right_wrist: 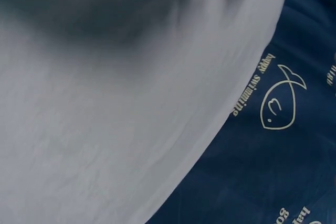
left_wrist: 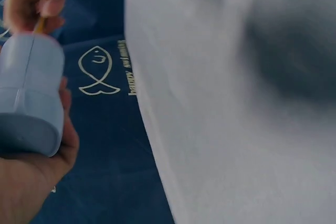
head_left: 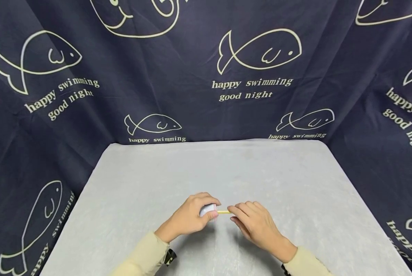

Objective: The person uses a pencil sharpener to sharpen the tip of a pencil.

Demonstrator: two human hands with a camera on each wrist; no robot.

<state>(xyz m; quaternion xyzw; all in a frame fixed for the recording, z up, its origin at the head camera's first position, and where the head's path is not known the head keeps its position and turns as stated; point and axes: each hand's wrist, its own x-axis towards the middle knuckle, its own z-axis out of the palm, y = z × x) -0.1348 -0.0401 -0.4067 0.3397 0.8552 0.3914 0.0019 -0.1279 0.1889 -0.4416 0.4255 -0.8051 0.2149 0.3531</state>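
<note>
My left hand (head_left: 190, 215) grips a light blue pencil sharpener (left_wrist: 32, 72) with a rounded, waisted body and a pinkish end. From that end a thin yellow pencil (head_left: 223, 212) sticks out toward my right hand (head_left: 259, 226), whose thumb and fingertips pinch it. The pencil's near tip is hidden in the sharpener and its other end behind the right fingers. Both hands are held over the table, with shadows beneath them. In the right wrist view neither hand appears.
A table with a pale grey-white cloth (head_left: 226, 168) lies under the hands. Dark blue curtains (head_left: 192, 84) with white fish drawings and lettering hang behind it and along both sides. Light cream sleeves (head_left: 141, 255) cover the forearms, with dark bands near the wrists.
</note>
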